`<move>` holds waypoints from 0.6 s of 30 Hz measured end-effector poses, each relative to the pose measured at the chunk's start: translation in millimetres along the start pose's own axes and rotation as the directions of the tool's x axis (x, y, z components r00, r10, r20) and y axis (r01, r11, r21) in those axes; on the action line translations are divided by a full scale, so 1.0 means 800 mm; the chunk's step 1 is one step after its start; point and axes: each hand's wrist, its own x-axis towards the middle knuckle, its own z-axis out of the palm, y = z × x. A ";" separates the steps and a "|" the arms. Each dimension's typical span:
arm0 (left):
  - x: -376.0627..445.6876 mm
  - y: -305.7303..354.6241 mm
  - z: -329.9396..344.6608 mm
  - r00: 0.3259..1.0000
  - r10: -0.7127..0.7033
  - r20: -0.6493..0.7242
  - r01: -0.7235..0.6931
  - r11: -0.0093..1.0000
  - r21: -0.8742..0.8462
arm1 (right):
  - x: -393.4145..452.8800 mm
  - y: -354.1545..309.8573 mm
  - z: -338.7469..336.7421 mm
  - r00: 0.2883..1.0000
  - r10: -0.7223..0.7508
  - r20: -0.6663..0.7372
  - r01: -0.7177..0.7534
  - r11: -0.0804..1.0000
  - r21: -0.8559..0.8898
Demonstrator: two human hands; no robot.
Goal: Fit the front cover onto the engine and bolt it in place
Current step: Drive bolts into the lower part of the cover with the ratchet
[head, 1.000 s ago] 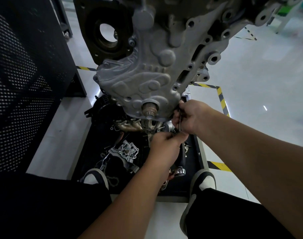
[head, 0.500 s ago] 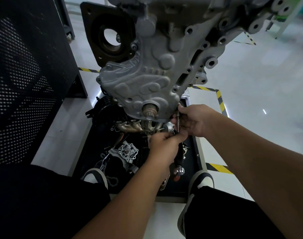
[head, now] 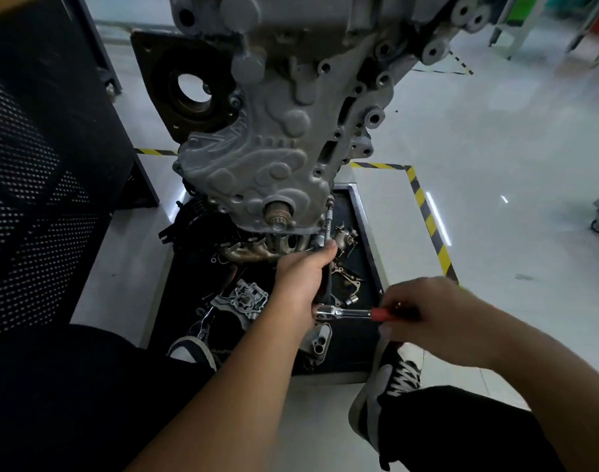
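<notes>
The grey cast front cover [head: 257, 165] sits on the hanging engine [head: 308, 35], with the crank snout [head: 278, 216] poking out at its lower end. A ratchet [head: 342, 313] with a long extension bar [head: 328, 229] reaches up to the cover's lower right edge. My left hand [head: 303, 281] grips the extension bar just below the cover. My right hand [head: 431, 315] holds the ratchet's red handle [head: 381, 314], out to the right. The socket tip at the cover is too small to make out.
Under the engine a black parts tray [head: 362, 233] holds an exhaust manifold [head: 254, 252], an oil pump [head: 248, 299] and loose parts. A black perforated cabinet [head: 36, 199] stands left. Yellow-black floor tape [head: 427, 216] runs right. My shoes [head: 390, 386] flank the tray.
My right hand has left the cover's lower edge and dropped down and right onto the ratchet handle. My left hand has slid up the extension bar. The view has moved closer.
</notes>
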 end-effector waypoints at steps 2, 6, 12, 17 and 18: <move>0.002 -0.002 0.002 1.000 -0.016 -0.004 0.015 1.000 -0.009 | -0.016 -0.002 -0.005 0.985 -0.041 -0.167 0.050 0.998 0.049; 0.005 -0.001 0.002 0.988 -0.116 0.102 0.125 0.989 -0.083 | -0.033 -0.012 0.025 0.885 0.189 -0.425 0.087 0.830 0.550; 0.008 -0.002 0.019 0.999 0.012 0.051 -0.010 0.999 -0.038 | -0.001 -0.083 0.136 0.843 0.507 0.181 0.024 -0.372 0.928; 0.016 -0.007 0.020 0.995 0.100 -0.010 -0.097 0.982 0.164 | 0.022 -0.098 0.131 0.838 0.524 0.155 0.242 -0.610 0.754; 0.015 -0.007 0.022 0.995 0.100 -0.001 -0.099 0.979 0.179 | 0.024 -0.097 0.130 0.801 0.596 0.054 0.284 -0.458 0.843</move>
